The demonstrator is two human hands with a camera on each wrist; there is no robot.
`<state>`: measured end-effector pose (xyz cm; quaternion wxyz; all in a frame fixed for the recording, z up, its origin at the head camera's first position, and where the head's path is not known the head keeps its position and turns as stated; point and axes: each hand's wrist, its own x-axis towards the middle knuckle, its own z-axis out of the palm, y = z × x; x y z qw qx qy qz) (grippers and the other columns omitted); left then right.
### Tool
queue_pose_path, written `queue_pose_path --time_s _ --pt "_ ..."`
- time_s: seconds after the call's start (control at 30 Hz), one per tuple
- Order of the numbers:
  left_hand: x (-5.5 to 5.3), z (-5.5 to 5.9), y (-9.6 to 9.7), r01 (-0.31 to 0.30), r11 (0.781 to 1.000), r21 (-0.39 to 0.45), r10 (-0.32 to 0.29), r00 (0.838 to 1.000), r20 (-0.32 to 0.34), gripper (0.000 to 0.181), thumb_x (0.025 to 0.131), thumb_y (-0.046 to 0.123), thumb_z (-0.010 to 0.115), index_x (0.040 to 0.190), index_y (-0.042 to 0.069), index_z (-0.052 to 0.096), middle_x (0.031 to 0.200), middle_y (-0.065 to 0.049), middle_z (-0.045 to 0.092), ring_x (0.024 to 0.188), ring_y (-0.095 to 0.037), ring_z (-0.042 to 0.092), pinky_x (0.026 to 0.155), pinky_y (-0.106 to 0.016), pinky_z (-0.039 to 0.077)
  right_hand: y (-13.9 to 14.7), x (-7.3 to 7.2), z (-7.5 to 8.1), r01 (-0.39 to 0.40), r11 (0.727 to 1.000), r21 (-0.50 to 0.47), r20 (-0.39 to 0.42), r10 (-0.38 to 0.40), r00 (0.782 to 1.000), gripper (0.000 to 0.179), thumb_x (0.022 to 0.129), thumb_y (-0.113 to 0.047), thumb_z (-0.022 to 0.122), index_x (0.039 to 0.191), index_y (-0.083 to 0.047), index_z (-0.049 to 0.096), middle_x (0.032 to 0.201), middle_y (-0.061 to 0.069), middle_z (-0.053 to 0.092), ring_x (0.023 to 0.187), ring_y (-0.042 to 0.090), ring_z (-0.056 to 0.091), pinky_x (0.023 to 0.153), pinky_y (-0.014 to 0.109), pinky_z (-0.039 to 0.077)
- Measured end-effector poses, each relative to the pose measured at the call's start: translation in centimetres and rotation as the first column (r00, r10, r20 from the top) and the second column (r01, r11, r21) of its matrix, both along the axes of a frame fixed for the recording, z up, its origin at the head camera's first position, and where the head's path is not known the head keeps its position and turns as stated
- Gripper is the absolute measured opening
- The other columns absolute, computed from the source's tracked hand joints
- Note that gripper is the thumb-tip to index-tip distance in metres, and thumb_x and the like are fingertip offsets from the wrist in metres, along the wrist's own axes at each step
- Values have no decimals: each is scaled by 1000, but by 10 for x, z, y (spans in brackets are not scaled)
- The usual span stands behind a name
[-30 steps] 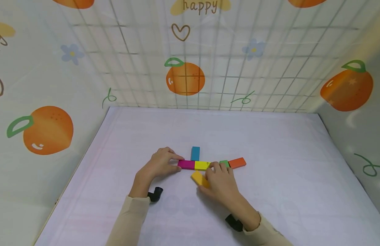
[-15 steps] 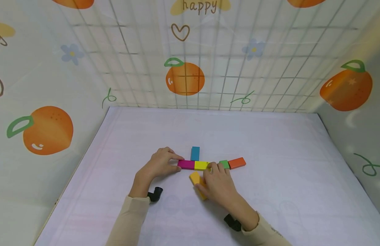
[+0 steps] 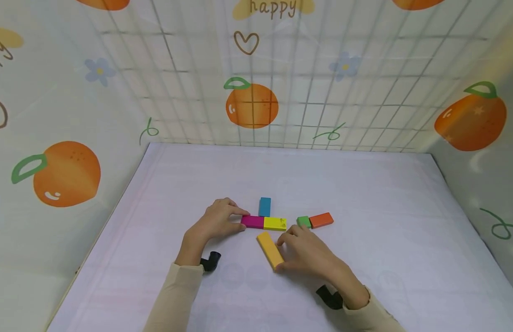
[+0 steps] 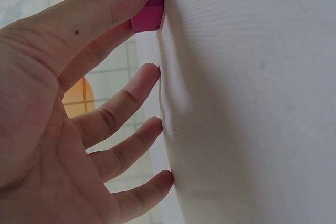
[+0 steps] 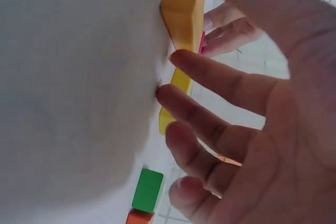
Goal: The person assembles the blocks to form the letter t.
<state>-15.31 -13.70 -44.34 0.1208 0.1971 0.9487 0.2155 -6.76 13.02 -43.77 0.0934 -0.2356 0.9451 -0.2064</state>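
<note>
In the head view my left hand (image 3: 216, 222) pinches the left end of a magenta block (image 3: 252, 222) between thumb and index finger. The left wrist view shows that block's end (image 4: 146, 18) under the thumb, other fingers spread. Against the magenta block's right end lies a yellow block (image 3: 274, 224) with a small mark on top. My right hand (image 3: 310, 252) is beside an amber block (image 3: 270, 251) lying diagonally in front of the row. The thumb touches the amber block's near end; the other fingers are loosely bent, the index fingertip close to its side.
A blue block (image 3: 264, 207) stands off the row's back side, near the magenta-yellow joint. Right of a gap, a small green block (image 3: 303, 222) meets a tilted orange block (image 3: 321, 220). All lie on a white table (image 3: 206, 175) before a patterned curtain (image 3: 190, 92).
My right hand has drawn back to the right, off the yellow block, uncovering its right end. The amber block has turned steeper and now shows whole. My left hand keeps its pinch.
</note>
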Motion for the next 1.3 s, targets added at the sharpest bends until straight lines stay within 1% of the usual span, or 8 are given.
queue_pose_path --time_s 0.07,0.17,0.3,0.47,0.6,0.73,0.9,1.3 --pt "0 0 0 -3 1000 -2 3 1000 0 37 84 30 82 120 32 75 116 -1 59 113 -22 49 93 -43 43 4 1 0 -47 999 11 -7 47 999 50 71 -45 90 109 -19 71 105 -3 57 99 18 50 85 39 48" --pt "0 0 0 -7 1000 -7 7 1000 1 37 84 30 81 120 33 75 116 0 59 113 -21 49 93 -43 43 5 1 0 -99 995 31 -23 100 995 48 72 -45 89 108 -19 70 102 -3 57 94 17 48 80 37 47" --pt "0 -1 1 -5 1000 -8 5 1000 -1 37 84 30 81 121 33 75 116 0 59 112 -21 49 93 -43 43 3 2 -1 -111 993 42 -39 113 993 42 74 -46 88 100 -20 69 97 -5 55 90 16 46 76 34 45" --pt "-1 -1 0 2 1000 -4 -2 1000 -7 37 84 30 81 121 33 75 115 0 60 111 -21 50 93 -42 43 -2 2 -4 -99 994 48 -33 101 994 39 73 -49 87 93 -23 66 93 -7 51 88 14 46 76 31 45" --pt "-1 -1 0 2 1000 1 -2 1000 -2 37 84 30 81 121 33 75 115 0 60 111 -21 50 93 -42 42 -8 2 -6 -88 995 38 -18 89 996 41 73 -52 86 92 -22 66 93 -6 51 89 15 45 74 30 45" --pt "-1 0 0 3 1000 7 -3 1000 4 37 84 31 82 121 33 75 116 0 59 111 -22 49 93 -42 42 -15 3 -7 -72 996 58 -13 73 997 43 73 -56 84 91 -21 66 94 -5 52 90 15 46 75 30 46" --pt "-1 0 0 5 1000 2 -5 1000 6 37 84 31 82 121 33 75 116 0 59 111 -22 50 93 -42 42 -24 3 -8 -45 996 78 -19 47 999 45 73 -59 83 85 -21 63 85 -6 47 86 14 45 70 28 44" --pt "-1 -1 1 -15 1000 -14 15 1000 14 39 84 32 82 122 34 74 116 1 59 111 -20 49 91 -42 44 -37 4 -9 16 998 54 -18 -15 1000 44 73 -58 83 79 -22 59 78 -6 44 82 14 43 64 26 40"
